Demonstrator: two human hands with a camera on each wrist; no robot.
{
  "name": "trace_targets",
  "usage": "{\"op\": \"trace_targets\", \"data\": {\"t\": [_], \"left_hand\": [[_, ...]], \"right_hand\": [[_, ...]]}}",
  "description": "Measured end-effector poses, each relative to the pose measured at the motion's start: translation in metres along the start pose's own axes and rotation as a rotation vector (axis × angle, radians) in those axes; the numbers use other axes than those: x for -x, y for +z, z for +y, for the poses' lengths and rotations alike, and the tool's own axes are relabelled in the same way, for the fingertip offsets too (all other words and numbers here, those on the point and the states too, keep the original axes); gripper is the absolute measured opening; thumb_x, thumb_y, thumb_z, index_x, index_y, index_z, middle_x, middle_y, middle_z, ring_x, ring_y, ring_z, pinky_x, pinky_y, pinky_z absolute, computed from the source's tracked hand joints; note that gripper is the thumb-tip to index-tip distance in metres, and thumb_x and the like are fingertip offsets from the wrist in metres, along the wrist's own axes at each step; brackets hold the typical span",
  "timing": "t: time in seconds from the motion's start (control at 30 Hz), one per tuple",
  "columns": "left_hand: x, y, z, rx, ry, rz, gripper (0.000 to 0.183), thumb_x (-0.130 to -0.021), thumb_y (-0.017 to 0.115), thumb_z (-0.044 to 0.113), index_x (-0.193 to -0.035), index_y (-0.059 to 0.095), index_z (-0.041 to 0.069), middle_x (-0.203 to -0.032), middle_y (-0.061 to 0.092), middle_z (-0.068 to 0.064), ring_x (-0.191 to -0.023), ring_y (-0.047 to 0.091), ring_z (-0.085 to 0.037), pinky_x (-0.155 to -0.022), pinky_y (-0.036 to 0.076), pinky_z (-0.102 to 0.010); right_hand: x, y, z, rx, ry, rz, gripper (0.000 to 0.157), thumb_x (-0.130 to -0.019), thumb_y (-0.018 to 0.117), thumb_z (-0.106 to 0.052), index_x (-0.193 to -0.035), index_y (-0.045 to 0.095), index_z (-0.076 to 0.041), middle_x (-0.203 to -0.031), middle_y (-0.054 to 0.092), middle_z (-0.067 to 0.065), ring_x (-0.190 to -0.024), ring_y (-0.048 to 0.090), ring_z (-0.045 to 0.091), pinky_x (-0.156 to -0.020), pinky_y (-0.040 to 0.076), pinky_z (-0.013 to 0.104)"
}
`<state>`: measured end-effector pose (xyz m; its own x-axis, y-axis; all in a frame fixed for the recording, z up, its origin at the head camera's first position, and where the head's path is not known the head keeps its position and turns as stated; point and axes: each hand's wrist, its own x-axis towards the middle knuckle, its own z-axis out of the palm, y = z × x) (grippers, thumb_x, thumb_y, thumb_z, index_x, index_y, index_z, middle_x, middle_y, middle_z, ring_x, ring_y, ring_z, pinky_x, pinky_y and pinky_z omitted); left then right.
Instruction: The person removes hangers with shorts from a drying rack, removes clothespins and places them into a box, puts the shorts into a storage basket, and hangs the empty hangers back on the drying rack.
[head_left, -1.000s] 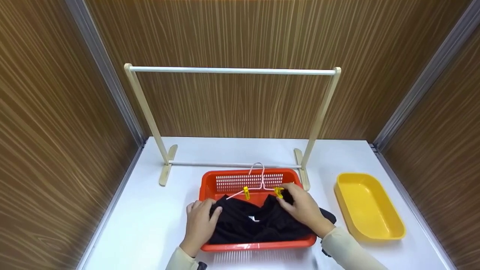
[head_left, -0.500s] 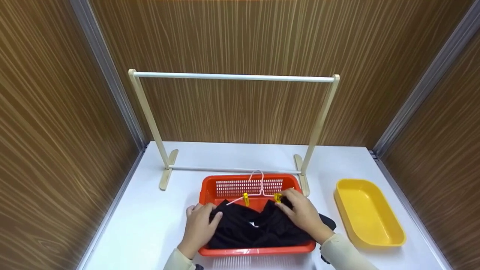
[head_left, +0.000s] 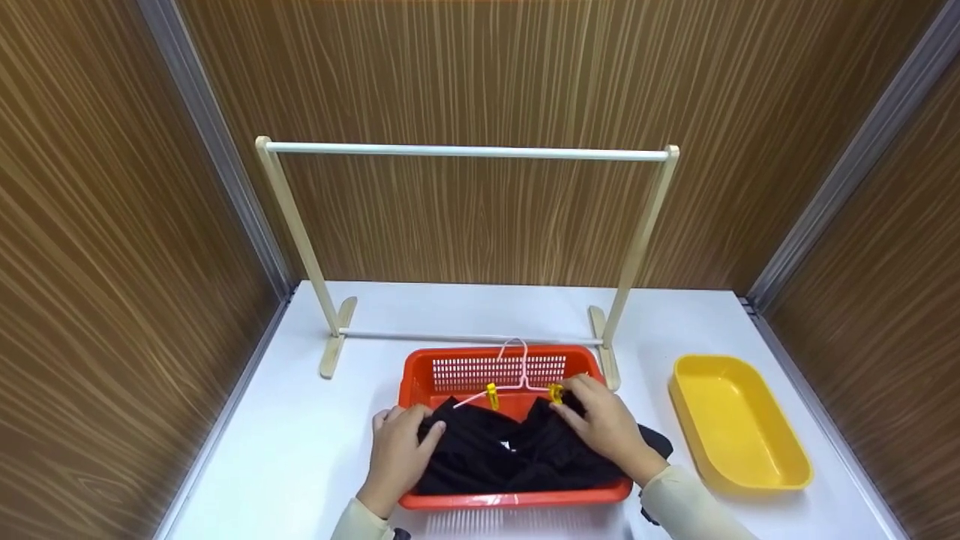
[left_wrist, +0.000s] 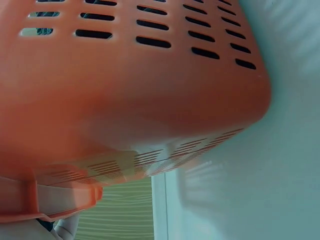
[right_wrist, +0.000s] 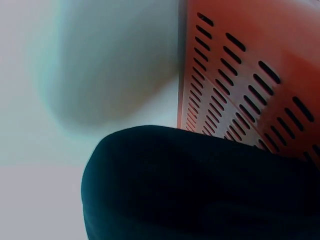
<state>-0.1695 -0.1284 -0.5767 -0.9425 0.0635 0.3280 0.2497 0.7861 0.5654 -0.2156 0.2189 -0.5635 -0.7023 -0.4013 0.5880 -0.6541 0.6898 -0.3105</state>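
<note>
A black shirt (head_left: 517, 465) with a small white label at its neck lies in the red basket (head_left: 517, 499), part of it draped over the right side. A pink hanger (head_left: 523, 371) runs into the neck opening, its hook pointing up and back. Two yellow clips sit on its bar. My left hand (head_left: 397, 450) holds the shirt's left shoulder at the basket's rim, thumb on the cloth. With thumb and index finger, my right hand (head_left: 604, 424) pinches the right clip (head_left: 556, 394); the left clip (head_left: 492, 395) stands free of both hands. In the right wrist view, black cloth (right_wrist: 190, 185) hangs outside the basket.
Behind the basket stands a wooden rack with a white top rail (head_left: 465, 151) and a low crossbar (head_left: 450, 337). A yellow tray (head_left: 739, 420) lies to the right on the white table (head_left: 285, 450). Wood-patterned panels (head_left: 480, 75) enclose the back and sides.
The head view has shifted, so the whole scene sits slightly lower in the picture. Both hands keep their places on the shirt and the clip.
</note>
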Motion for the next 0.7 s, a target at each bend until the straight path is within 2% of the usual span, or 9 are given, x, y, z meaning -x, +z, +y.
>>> {"op": "trace_targets", "data": {"t": [0.2,0.33,0.53,0.7], "left_hand": [[0.0015,-0.0001,0.0008,0.011,0.003,0.014,0.016,-0.096,0.074,0.032,-0.1,0.07,0.017,-0.097,0.075,0.003,-0.092,0.059,-0.019,-0.1,0.033,-0.049],[0.0018,-0.0006,0.0008,0.018,0.005,0.022,0.015,-0.095,0.074,0.032,-0.099,0.07,0.018,-0.096,0.074,0.004,-0.091,0.059,-0.019,-0.099,0.033,-0.049],[0.0018,0.0,-0.0003,0.026,-0.002,0.027,0.015,-0.095,0.074,0.031,-0.099,0.069,0.018,-0.095,0.074,0.005,-0.091,0.059,-0.018,-0.1,0.033,-0.049],[0.0018,0.0005,-0.0006,0.039,-0.013,0.015,0.014,-0.095,0.074,0.031,-0.098,0.069,0.018,-0.095,0.073,0.005,-0.091,0.059,-0.018,-0.1,0.033,-0.049]], "right_hand": [[0.0003,0.0029,0.0009,0.018,0.005,0.029,0.029,-0.087,0.085,-0.018,-0.11,0.068,-0.013,-0.097,0.066,-0.004,-0.086,0.062,0.01,-0.075,0.055,0.035],[0.0,0.0018,-0.0007,0.017,0.037,0.019,0.029,-0.088,0.082,-0.019,-0.112,0.067,-0.014,-0.099,0.067,-0.003,-0.088,0.062,0.011,-0.077,0.056,0.036],[-0.0017,-0.0002,-0.0012,-0.013,0.045,-0.008,0.034,-0.086,0.08,-0.015,-0.117,0.068,-0.012,-0.106,0.068,-0.003,-0.093,0.064,0.013,-0.083,0.057,0.039],[-0.0005,-0.0001,-0.0012,-0.002,0.048,-0.003,0.032,-0.087,0.08,-0.015,-0.117,0.068,-0.013,-0.106,0.07,-0.002,-0.093,0.066,0.014,-0.084,0.057,0.04]]}}
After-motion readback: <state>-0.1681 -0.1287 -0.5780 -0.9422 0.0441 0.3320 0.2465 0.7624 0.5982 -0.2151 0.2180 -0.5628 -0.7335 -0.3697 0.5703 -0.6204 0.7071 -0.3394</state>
